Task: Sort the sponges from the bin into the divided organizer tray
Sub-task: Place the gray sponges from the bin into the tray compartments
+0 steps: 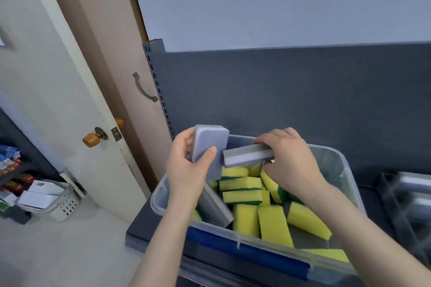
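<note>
A clear plastic bin (pixel 347 170) on a dark shelf holds several yellow-and-green sponges (pixel 241 184) and a grey sponge (pixel 213 207) leaning at its left side. My left hand (pixel 186 165) grips a grey-lilac sponge (pixel 210 147) upright above the bin's far left corner. My right hand (pixel 291 158) holds a second grey sponge (pixel 247 157) flat by its end, over the bin, its free end touching the first sponge. The dark divided organizer tray (pixel 401 207) lies at the right edge, blurred, with grey sponges (pixel 417 184) in it.
A dark back panel (pixel 279 91) rises behind the bin. A white door with an orange knob (pixel 91 138) stands open at the left. On the floor below sit a white basket (pixel 60 205) of boxes and a low rack of packets.
</note>
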Action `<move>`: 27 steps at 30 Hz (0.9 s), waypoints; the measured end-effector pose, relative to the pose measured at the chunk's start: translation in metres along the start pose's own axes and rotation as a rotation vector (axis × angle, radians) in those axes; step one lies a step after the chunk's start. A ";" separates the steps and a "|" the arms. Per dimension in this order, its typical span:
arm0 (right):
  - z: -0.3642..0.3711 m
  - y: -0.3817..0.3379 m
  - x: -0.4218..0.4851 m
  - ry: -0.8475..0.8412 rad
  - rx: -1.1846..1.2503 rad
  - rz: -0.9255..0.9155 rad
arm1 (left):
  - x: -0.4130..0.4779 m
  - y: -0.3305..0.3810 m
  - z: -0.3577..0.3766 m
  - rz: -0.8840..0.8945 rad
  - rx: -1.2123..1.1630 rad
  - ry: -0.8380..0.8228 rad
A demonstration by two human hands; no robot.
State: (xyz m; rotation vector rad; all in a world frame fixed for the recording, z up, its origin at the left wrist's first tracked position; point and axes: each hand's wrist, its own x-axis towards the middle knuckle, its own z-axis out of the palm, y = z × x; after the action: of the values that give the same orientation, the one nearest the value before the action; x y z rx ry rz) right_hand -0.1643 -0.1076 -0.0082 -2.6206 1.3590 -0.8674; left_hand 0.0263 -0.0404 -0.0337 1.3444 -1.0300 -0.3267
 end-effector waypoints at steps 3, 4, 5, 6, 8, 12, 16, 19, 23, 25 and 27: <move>-0.024 0.015 -0.017 0.097 0.250 0.168 | -0.005 0.002 0.025 -0.004 -0.032 -0.090; -0.031 0.021 -0.024 0.126 0.349 0.234 | -0.007 0.002 0.034 -0.017 -0.057 -0.120; -0.035 0.026 -0.031 0.156 0.454 0.284 | -0.010 0.003 0.042 -0.030 -0.079 -0.149; -0.039 0.032 -0.038 0.192 0.548 0.324 | -0.013 0.004 0.051 -0.039 -0.097 -0.175; -0.047 0.042 -0.055 0.269 0.639 0.396 | -0.019 0.007 0.066 -0.048 -0.132 -0.204; -0.057 0.067 -0.086 0.349 0.543 0.524 | -0.030 0.013 0.090 -0.072 -0.216 -0.206; -0.062 0.089 -0.113 0.369 0.489 0.622 | -0.048 0.022 0.115 -0.095 -0.285 -0.235; -0.066 0.103 -0.129 0.399 0.470 0.657 | -0.066 0.028 0.135 -0.121 -0.347 -0.237; -0.075 0.123 -0.145 0.402 0.466 0.673 | -0.089 0.038 0.160 -0.124 -0.362 -0.237; -0.085 0.135 -0.152 0.407 0.468 0.679 | -0.100 0.045 0.175 -0.121 -0.370 -0.224; -0.099 0.150 -0.162 0.413 0.481 0.678 | -0.111 0.054 0.192 -0.128 -0.386 -0.210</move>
State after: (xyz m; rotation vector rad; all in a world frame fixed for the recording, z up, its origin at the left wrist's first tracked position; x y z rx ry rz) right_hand -0.3976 -0.0553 -0.0436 -1.5214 1.6894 -1.4111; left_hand -0.1994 -0.0690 -0.0528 1.0416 -0.9940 -0.7369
